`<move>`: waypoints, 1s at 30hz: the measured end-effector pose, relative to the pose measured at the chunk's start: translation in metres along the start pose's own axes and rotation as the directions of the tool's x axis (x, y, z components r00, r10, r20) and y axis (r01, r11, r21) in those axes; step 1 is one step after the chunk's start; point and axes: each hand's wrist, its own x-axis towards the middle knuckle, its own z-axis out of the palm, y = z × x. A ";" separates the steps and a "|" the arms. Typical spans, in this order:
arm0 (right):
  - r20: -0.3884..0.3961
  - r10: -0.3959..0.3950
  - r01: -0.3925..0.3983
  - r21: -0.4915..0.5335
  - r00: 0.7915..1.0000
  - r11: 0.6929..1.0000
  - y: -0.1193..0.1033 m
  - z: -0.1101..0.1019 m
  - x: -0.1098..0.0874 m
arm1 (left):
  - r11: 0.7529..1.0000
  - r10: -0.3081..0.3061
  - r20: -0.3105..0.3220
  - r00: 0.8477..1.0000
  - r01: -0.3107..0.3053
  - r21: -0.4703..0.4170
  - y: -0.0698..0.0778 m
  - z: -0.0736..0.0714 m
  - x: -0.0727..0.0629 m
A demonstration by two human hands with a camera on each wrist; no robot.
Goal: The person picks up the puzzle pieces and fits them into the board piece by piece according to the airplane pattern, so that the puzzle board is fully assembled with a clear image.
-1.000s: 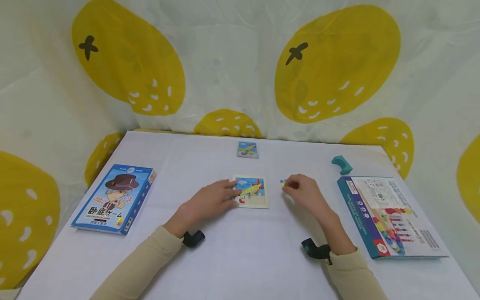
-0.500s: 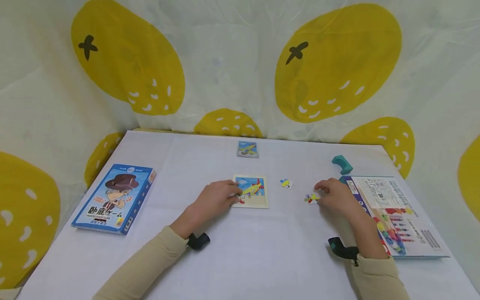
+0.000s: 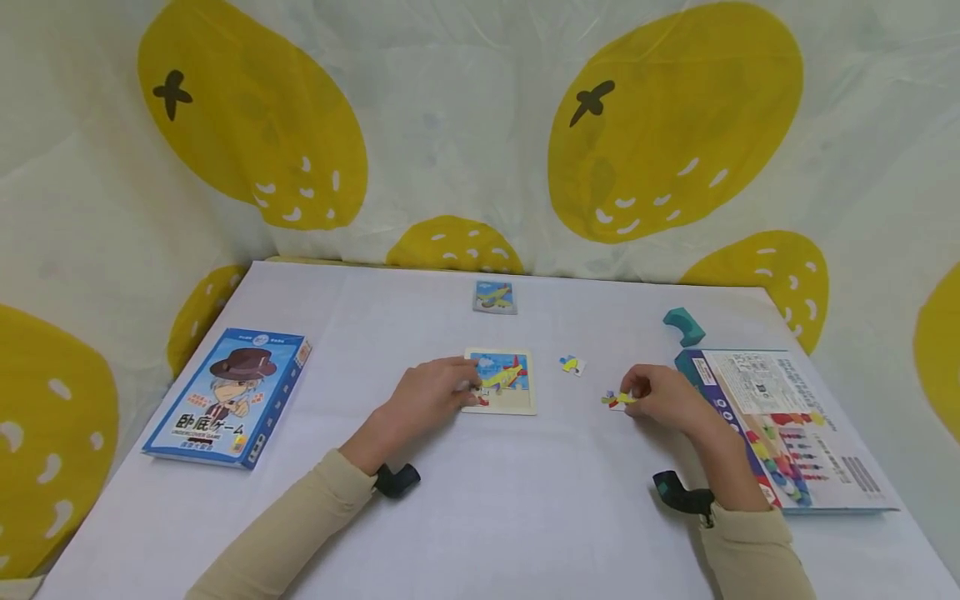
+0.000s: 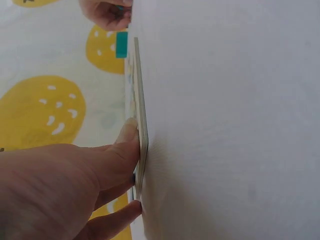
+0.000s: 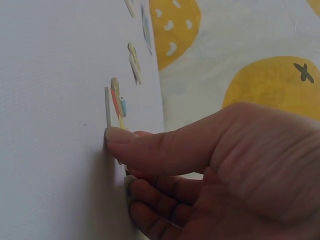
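A square puzzle board (image 3: pixel 510 402) with a yellow airplane picture lies mid-table, part of its lower area bare. My left hand (image 3: pixel 435 390) holds its left side; in the left wrist view the thumb lies against the board's edge (image 4: pixel 141 107) and another fingertip touches near the corner. My right hand (image 3: pixel 667 400) pinches a red and yellow puzzle piece (image 3: pixel 615 400) low at the table, thumb on its near edge in the right wrist view. Another piece there seems to overlap it. Between board and right hand lie blue and yellow puzzle pieces (image 3: pixel 572 365).
Behind the board lies a small airplane picture card (image 3: pixel 495 297). At the left is a blue game box (image 3: pixel 225 400). A large paint-set box (image 3: pixel 787 433) lies close to my right forearm, with a teal curved block (image 3: pixel 684 327) behind it.
My right hand has let go of the blue and yellow piece, moved right, and now pinches the red and yellow one, shifted slightly left. My left fingers have curled in at the board's side.
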 end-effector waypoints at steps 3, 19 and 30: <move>0.008 -0.010 0.010 0.017 1.000 1.000 -0.001 0.000 0.001 | 1.000 0.006 -0.006 1.000 -0.006 0.002 -0.001 0.002 0.001; -0.091 -0.114 0.120 0.057 0.989 0.991 -0.019 0.014 0.012 | 0.999 0.041 0.060 0.997 -0.040 -0.021 0.000 -0.006 -0.004; -0.124 -0.136 0.150 0.112 0.983 0.982 -0.050 0.035 0.026 | 0.990 0.101 0.166 0.981 -0.083 -0.115 -0.013 -0.014 -0.008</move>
